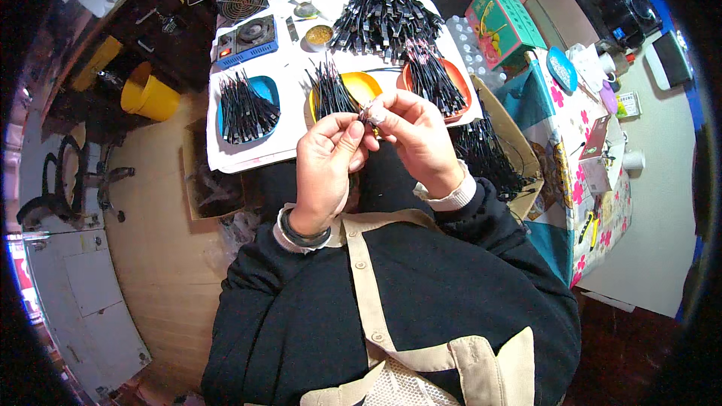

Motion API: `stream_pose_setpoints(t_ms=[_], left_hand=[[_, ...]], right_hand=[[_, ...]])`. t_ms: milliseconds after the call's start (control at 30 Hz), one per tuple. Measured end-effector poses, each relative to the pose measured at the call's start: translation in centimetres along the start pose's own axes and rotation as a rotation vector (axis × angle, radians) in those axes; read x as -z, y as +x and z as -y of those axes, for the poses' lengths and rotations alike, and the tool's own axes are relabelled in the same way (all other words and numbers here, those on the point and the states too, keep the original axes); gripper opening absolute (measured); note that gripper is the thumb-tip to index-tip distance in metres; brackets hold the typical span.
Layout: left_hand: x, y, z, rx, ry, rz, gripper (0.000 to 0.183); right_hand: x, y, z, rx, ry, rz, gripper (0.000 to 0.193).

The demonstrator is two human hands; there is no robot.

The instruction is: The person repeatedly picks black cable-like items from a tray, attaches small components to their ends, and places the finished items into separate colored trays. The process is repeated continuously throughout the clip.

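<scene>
My left hand and my right hand meet just past the table's near edge, fingertips pinched together. Between them is a small brownish, shiny piece, too covered by the fingers to name. Beyond the hands stand three shallow trays holding short black cables with bare ends. The blue tray is on the left, the yellow tray in the middle, right behind my fingers, and the orange tray on the right.
A large heap of black cables covers the table's back right. At back left stand a blue device with a round dark top and a tin of amber grains. More cables fill a cardboard box by my right arm.
</scene>
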State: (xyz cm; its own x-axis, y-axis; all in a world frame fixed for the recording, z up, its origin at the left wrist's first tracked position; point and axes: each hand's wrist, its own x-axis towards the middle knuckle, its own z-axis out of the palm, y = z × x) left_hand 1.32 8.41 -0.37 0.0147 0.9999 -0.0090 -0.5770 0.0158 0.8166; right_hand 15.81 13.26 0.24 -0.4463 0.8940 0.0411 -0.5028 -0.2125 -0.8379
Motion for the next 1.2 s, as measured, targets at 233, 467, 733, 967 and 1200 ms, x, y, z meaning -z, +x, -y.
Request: stream_pose_setpoints(t_ms=[233, 467, 733, 967, 1200], left_hand=[[0.9, 0.1, -0.8, 0.173, -0.043, 0.144, 0.017], [2.4, 0.6, -0.6, 0.099, 0.313, 0.122, 0.017], [3.8, 2.4, -0.5, 0.117, 0.114, -0.006, 0.018], [5.2, 2.3, -0.7, 0.131, 0.172, -0.045, 0.017], [6.9, 2.0, -0.9, 0.11, 0.157, -0.085, 0.017]], right_hand=[[1.3, 0.4, 0.9, -0.254, 0.104, 0.17, 0.016], [2.0, 1.8, -0.7, -0.53, 0.276, 0.136, 0.015], [10.7, 21.0, 4.1, 0.192, -1.218, -0.179, 0.029], [11.4, 33.7, 3.5, 0.123, -2.034, -0.174, 0.029], [10.4, 36.7, -0.7, -0.136, -1.957, -0.317, 0.023]])
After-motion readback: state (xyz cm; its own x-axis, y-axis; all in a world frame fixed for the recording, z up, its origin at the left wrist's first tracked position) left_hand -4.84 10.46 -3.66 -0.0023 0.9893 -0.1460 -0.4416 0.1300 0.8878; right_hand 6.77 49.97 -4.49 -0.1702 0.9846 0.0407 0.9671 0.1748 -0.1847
